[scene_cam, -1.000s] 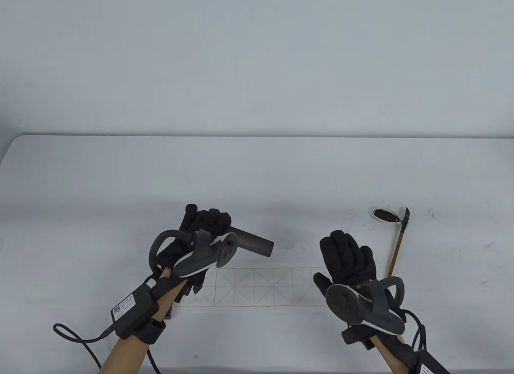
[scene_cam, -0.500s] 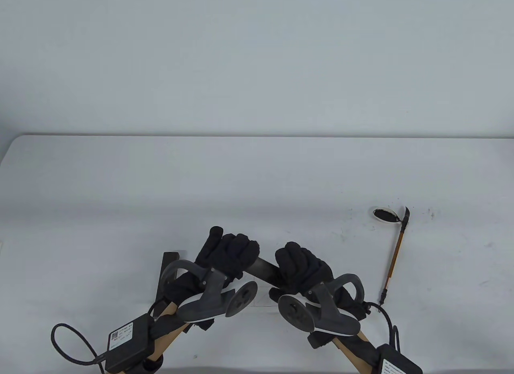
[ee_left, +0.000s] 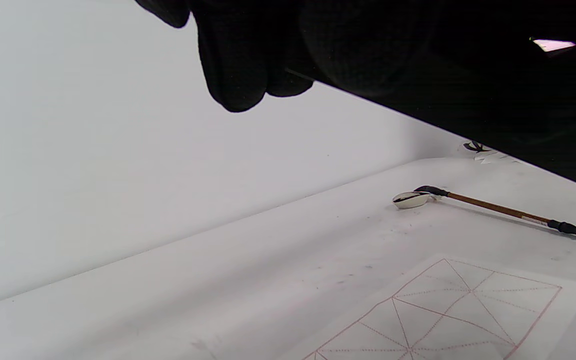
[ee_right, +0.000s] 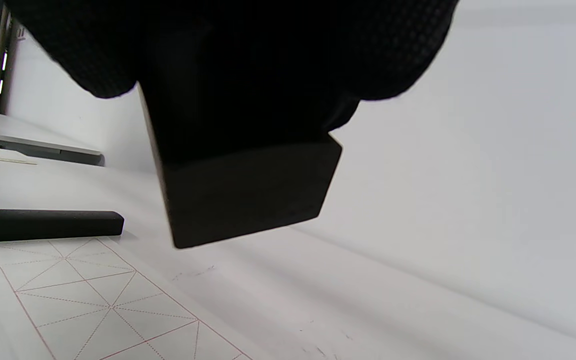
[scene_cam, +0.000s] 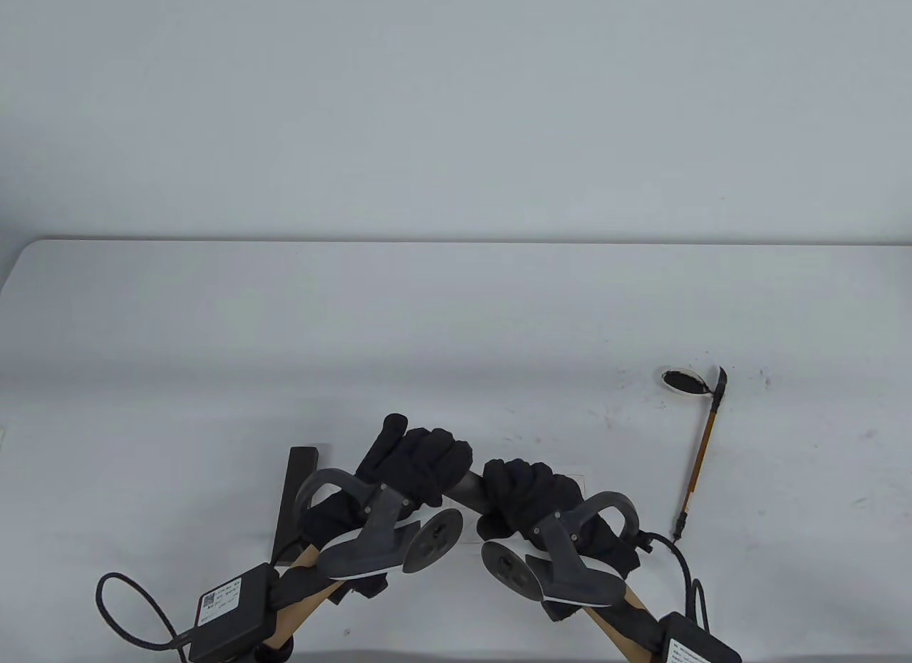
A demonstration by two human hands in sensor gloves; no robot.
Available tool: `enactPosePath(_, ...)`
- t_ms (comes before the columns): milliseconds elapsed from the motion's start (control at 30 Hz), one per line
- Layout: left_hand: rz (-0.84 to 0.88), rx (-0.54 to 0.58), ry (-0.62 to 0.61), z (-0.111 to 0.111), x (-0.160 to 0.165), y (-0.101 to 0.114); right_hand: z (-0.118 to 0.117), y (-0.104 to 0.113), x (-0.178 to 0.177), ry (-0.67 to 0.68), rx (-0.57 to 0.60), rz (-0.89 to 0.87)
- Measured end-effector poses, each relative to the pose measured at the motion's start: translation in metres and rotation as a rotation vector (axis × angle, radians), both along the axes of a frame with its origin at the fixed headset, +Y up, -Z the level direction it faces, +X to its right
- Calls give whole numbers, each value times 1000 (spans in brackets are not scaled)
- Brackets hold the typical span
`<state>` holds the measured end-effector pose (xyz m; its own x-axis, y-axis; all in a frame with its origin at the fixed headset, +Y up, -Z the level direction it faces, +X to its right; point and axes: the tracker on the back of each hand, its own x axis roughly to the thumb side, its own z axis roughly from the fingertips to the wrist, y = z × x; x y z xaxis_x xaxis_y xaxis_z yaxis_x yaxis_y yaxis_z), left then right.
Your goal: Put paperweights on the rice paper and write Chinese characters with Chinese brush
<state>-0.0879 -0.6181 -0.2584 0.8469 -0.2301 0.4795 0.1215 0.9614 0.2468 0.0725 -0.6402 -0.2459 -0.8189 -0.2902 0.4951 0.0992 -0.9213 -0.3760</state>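
The second paperweight [scene_cam: 467, 486], a dark bar, is up off the table between my two hands, above the rice paper [ee_left: 448, 305]. My left hand [scene_cam: 420, 463] has its fingers curled around one end, and my right hand [scene_cam: 527, 496] is wrapped around the other end, so both are gripping the same bar. The first paperweight [scene_cam: 293, 499] already lies at the paper's left edge; in the right wrist view it rests along the edge of the red grid. I judge this to be the hand-over: the weight is passing to my right hand so it can go down on the paper's right side. Next my left fingers need to let go cleanly, then the bar must be lowered flat without dragging the thin sheet. Further right, the small ink dish [scene_cam: 685, 381] holds black ink, and the brush [scene_cam: 702, 456] leans with its tip at the dish rim, untouched.
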Motion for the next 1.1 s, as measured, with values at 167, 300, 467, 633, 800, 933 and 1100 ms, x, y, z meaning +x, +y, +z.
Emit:
enactPosePath(167,-2,-21,3,-3,-3,-5,0,-4,-2,15,30,3)
enactPosePath(300,-1,-33,17,-5,-6,-9,-4,-6,-5,10,18,2)
enactPosePath(467,1,-25,81,-10,-18,-17,-10,-15,-8,-25,-16,46)
enactPosePath(633,51,-72,181,-17,-49,-33,-22,-30,-9,-93,-110,76)
enactPosePath(800,85,-161,335,-28,-87,-66,-37,-46,-10,-150,-211,77)
enactPosePath(933,178,-230,422,-32,-115,-87,-47,-60,-10,-195,-276,108)
enactPosePath(1100,251,-298,485,-37,-134,-92,-58,-77,-10,-246,-358,124)
